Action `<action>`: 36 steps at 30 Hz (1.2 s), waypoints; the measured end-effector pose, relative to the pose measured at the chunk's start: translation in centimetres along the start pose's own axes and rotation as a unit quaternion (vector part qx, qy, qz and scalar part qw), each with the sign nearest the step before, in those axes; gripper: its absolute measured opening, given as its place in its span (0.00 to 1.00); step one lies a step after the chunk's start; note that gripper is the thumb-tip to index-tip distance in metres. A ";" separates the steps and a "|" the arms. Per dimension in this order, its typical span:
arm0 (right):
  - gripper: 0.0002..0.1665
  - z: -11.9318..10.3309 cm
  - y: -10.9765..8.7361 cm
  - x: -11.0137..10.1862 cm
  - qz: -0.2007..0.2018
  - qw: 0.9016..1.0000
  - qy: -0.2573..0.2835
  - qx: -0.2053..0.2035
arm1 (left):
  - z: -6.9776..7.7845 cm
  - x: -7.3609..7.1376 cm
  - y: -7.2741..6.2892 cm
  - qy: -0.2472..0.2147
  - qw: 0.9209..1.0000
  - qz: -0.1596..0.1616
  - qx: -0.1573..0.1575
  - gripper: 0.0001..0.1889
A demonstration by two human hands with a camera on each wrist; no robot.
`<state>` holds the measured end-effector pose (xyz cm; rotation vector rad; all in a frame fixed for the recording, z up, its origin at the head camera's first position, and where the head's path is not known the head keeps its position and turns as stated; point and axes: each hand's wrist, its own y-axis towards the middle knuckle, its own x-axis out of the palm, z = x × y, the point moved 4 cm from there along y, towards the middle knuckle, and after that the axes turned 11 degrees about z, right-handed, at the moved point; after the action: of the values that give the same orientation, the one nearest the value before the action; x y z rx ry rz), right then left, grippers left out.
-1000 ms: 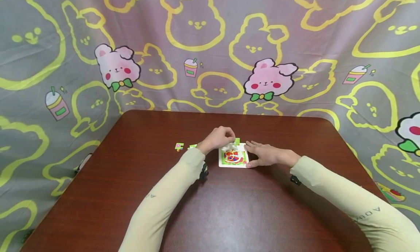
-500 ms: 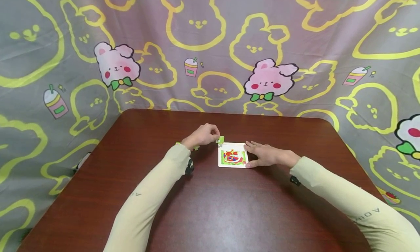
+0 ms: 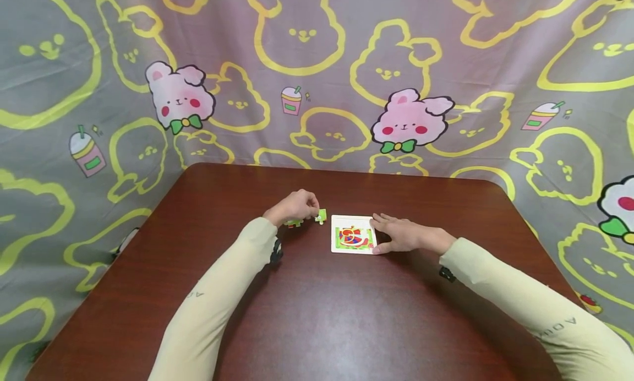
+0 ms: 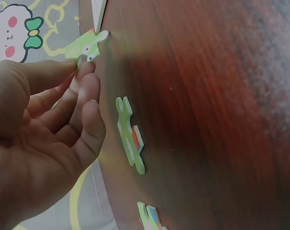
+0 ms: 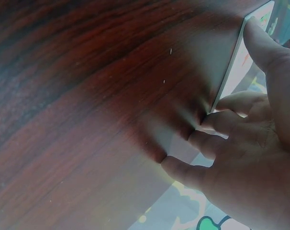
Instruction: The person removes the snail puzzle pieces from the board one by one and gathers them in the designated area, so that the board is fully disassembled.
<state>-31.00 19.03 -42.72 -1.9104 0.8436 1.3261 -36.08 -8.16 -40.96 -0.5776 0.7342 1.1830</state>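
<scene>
My left hand (image 3: 296,205) pinches a green jigsaw piece (image 3: 322,216) between thumb and fingertips, left of a white-framed puzzle tray (image 3: 339,221). In the left wrist view, the held jigsaw piece (image 4: 80,46) has a rounded knob and small dark dots. The tray shows a partly filled picture in red, blue and green, with a bare white strip along its far side. At the tray's right edge, my right hand (image 3: 402,234) lies spread. Its thumb (image 5: 260,43) touches the tray's rim near the front corner, the index finger is at the rim further back, and other fingertips touch the table.
Below my left hand, a loose green jigsaw piece (image 4: 127,136) lies on the brown table (image 3: 317,315). Another loose jigsaw piece (image 4: 148,218) is cut off by the bottom of the left wrist view. A patterned curtain (image 3: 327,83) hangs behind the table.
My left hand has moved left from over the tray's far side, carrying the green jigsaw piece away from it. The right hand and tray have stayed in place.
</scene>
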 end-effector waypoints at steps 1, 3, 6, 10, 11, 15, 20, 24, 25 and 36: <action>0.57 0.0 0.0 0.0 0.000 1.000 0.000 0.002 | -0.1 0.0 0.0 -0.002 1.000 -0.004 -0.002 0.03; 0.57 0.1 0.0 0.0 0.000 1.000 0.003 0.007 | -0.2 0.0 0.0 -0.006 1.000 -0.015 -0.006 0.03; 0.57 0.1 0.0 0.0 0.000 1.000 0.007 0.006 | -0.5 0.0 0.0 0.005 1.000 -0.027 -0.011 0.03; 0.57 0.1 0.0 0.0 -0.001 1.000 0.008 0.005 | -0.8 0.1 0.0 0.029 0.999 -0.040 -0.017 0.03; 0.58 0.1 0.0 0.0 -0.001 1.000 0.008 0.005 | -0.8 0.1 0.0 0.034 0.998 -0.042 -0.018 0.03; 0.58 0.2 0.0 0.1 -0.001 1.000 0.008 0.009 | -1.0 0.1 0.1 0.047 0.998 -0.045 -0.019 0.03; 0.58 0.1 -0.1 0.0 -0.001 1.000 0.008 0.014 | -0.8 0.1 0.1 0.061 0.997 -0.047 -0.018 0.03; 0.58 -0.1 -0.1 0.0 0.001 1.000 0.007 0.008 | -0.5 0.0 0.1 0.083 0.995 -0.047 -0.007 0.03; 0.57 -0.1 -0.1 -0.1 0.002 1.000 0.007 0.006 | -0.5 0.0 0.1 0.088 0.995 -0.046 -0.005 0.03; 0.58 0.0 -0.3 -0.1 0.006 1.000 0.009 0.007 | -0.4 0.6 0.2 0.111 0.992 -0.058 0.006 0.04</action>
<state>-30.80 19.19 -42.63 -1.9120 0.8730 1.3090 -36.19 -8.06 -41.67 -0.7390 0.8836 1.0165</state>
